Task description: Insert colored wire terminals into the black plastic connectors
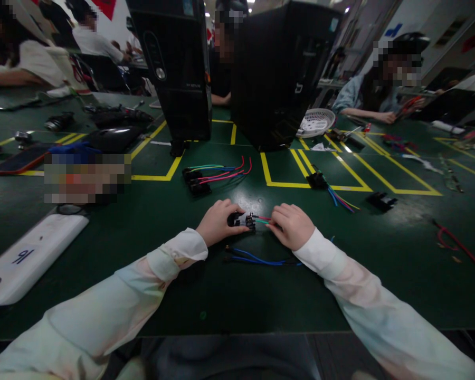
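The left hand (217,222) had its grip curled around the black connector (245,221), just above the desk (174,311), while the right hand (292,227) pinched the red and green wires (263,221) beside it. The work seemed to be at wire handling, calling for a steady connector and a fine, straight hold on the wires.

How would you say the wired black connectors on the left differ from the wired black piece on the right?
The left connectors lie off the yellow tape, while the right piece overlaps it. The left connectors' wires point away from the person; the right piece's point nearer. Both have multicoloured wires.
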A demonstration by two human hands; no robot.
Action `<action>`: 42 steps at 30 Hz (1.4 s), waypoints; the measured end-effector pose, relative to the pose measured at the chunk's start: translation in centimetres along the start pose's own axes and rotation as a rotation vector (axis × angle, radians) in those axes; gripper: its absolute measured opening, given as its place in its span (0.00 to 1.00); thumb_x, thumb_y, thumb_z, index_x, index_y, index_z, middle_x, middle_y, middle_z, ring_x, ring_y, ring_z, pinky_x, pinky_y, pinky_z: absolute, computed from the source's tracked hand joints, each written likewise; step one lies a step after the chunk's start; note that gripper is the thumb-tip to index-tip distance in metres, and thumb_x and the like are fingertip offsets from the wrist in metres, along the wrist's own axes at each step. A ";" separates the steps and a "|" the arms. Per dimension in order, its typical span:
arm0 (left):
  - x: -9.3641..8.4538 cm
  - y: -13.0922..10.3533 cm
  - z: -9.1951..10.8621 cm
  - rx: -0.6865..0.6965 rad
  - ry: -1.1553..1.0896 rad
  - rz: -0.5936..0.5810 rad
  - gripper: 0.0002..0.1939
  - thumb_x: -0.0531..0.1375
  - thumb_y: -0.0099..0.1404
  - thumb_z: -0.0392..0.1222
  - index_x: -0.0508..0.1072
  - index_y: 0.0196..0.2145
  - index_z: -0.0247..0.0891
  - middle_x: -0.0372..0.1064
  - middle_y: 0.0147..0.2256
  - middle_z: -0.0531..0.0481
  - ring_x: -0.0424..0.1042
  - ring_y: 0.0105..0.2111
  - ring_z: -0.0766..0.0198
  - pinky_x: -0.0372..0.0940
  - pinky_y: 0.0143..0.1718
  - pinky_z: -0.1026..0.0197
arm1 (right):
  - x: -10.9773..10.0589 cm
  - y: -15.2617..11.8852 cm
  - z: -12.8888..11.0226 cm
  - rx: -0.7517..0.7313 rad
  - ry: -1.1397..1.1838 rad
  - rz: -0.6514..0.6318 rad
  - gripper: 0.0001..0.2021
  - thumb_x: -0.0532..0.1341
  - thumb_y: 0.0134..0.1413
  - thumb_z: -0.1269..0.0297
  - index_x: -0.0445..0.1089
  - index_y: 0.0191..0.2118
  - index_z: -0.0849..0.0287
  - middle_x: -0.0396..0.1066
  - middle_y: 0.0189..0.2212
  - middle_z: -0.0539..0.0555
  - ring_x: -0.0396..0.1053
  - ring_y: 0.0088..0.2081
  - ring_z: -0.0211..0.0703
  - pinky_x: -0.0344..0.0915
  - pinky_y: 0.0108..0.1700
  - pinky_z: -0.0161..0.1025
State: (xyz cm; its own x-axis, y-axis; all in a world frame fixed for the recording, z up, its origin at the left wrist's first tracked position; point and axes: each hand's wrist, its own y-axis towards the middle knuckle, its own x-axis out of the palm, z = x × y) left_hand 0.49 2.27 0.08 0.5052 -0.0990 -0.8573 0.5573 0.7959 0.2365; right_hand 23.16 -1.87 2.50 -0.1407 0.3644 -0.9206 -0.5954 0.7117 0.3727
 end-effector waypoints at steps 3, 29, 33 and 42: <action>0.0 0.0 -0.1 0.006 -0.001 -0.002 0.23 0.60 0.53 0.59 0.70 0.40 0.40 0.63 0.36 0.48 0.61 0.38 0.56 0.59 0.40 0.56 | -0.1 0.0 -0.1 0.040 -0.047 0.050 0.10 0.54 0.56 0.63 0.63 0.25 0.60 0.64 0.26 0.53 0.56 0.31 0.41 0.46 0.33 0.38; -0.1 0.0 0.1 0.013 0.012 -0.002 0.23 0.60 0.53 0.58 0.70 0.40 0.39 0.63 0.35 0.48 0.62 0.38 0.56 0.59 0.40 0.56 | -0.3 0.2 0.3 0.013 -0.097 0.055 0.10 0.54 0.57 0.63 0.64 0.27 0.60 0.65 0.28 0.53 0.55 0.33 0.43 0.46 0.35 0.40; 0.0 0.0 0.0 0.019 0.019 0.004 0.23 0.60 0.53 0.58 0.70 0.40 0.39 0.63 0.35 0.48 0.61 0.38 0.56 0.59 0.40 0.56 | -0.4 0.2 0.4 -0.021 -0.053 0.026 0.10 0.54 0.57 0.63 0.64 0.27 0.60 0.65 0.27 0.53 0.55 0.33 0.42 0.46 0.35 0.39; -0.1 0.1 -0.1 0.014 0.006 -0.013 0.23 0.61 0.52 0.58 0.70 0.40 0.40 0.63 0.36 0.48 0.62 0.39 0.56 0.59 0.40 0.56 | -0.5 0.3 0.5 0.050 0.087 0.026 0.10 0.57 0.55 0.63 0.63 0.25 0.60 0.65 0.26 0.53 0.56 0.33 0.42 0.47 0.34 0.38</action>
State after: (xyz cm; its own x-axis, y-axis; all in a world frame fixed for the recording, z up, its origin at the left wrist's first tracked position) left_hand 0.47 2.40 0.12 0.4941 -0.1060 -0.8629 0.5728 0.7863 0.2314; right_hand 23.46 -1.54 3.11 -0.2246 0.3310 -0.9165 -0.5508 0.7328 0.3996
